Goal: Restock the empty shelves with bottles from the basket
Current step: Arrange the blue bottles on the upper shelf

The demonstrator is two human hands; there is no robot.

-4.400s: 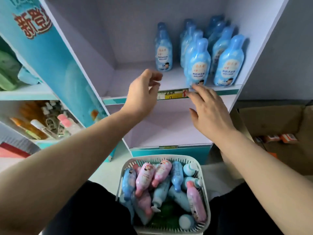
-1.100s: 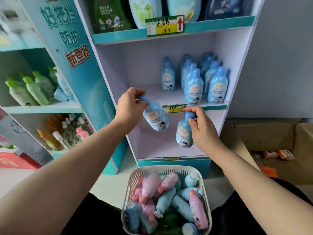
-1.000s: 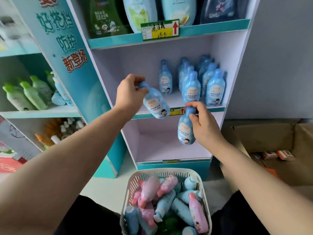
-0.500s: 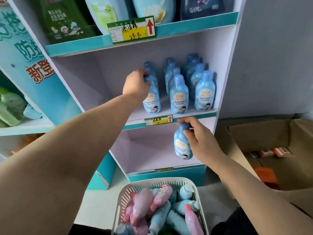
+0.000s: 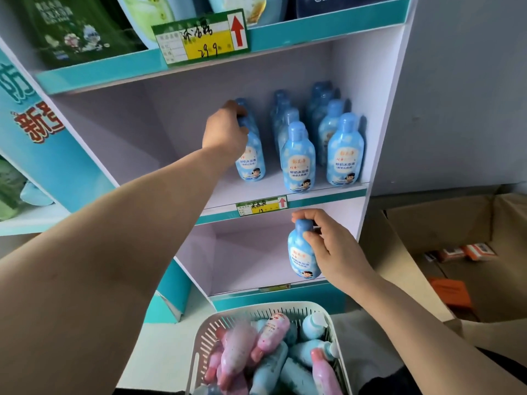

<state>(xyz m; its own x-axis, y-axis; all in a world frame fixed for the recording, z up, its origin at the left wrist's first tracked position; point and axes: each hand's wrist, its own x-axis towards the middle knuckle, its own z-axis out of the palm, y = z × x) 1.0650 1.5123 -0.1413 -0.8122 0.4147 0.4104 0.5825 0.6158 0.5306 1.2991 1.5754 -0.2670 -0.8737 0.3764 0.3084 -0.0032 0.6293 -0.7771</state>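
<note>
since half a second ago, left hand (image 5: pixel 225 132) has set its light-blue plastic bottle (image 5: pixel 251 158) upright on the middle shelf (image 5: pixel 322 192), grip still clamped on its neck. right hand (image 5: pixel 330 249) grips a second blue bottle (image 5: pixel 301 252) below. next: release, shelve that; white slotted basket (image 5: pixel 205 337) remains stocked.

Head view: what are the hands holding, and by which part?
Left hand grips a blue bottle by its cap and neck, upright on the middle shelf. Right hand holds a second blue bottle by its cap and shoulder.

Grey wall (image 5: pixel 462 95), cardboard box (image 5: pixel 456 252)
</note>
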